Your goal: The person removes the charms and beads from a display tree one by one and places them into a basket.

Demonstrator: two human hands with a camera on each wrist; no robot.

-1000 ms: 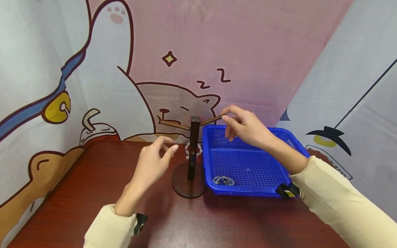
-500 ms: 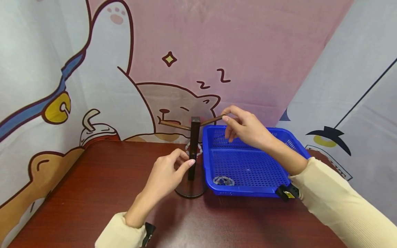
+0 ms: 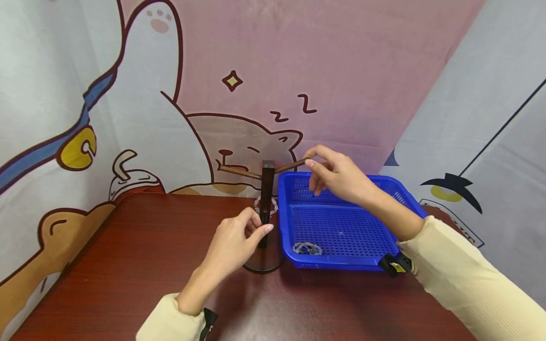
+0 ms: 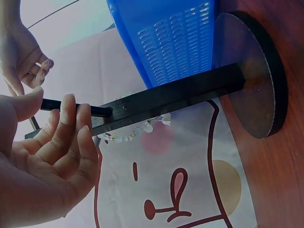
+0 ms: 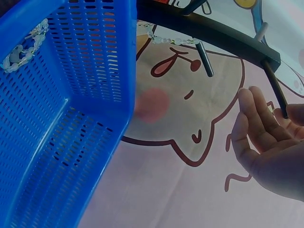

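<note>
A dark wooden stand (image 3: 267,184) with a round base (image 3: 268,265) rises upright from the table, pegs jutting from its post. My left hand (image 3: 232,241) pinches the front peg (image 4: 78,107) of the stand between thumb and fingers. Up at the right, my right hand (image 3: 339,177) holds the tip of the upper right peg (image 3: 290,166). A clear beaded bracelet (image 4: 126,138) hangs on a peg behind the post, partly hidden by it. Another beaded bracelet (image 5: 38,40) lies in the blue basket, at its near left corner in the head view.
The blue plastic basket (image 3: 341,260) stands just right of the stand, under my right forearm. A reddish-brown table (image 3: 141,246) carries both. Behind it hangs a cloth (image 3: 341,71) printed with cartoon animals. The upper left peg (image 3: 239,171) points toward the cloth.
My left hand has moved right and slightly down, from beside the post to the front peg, and now pinches it. My right hand has stayed at the upper right peg.
</note>
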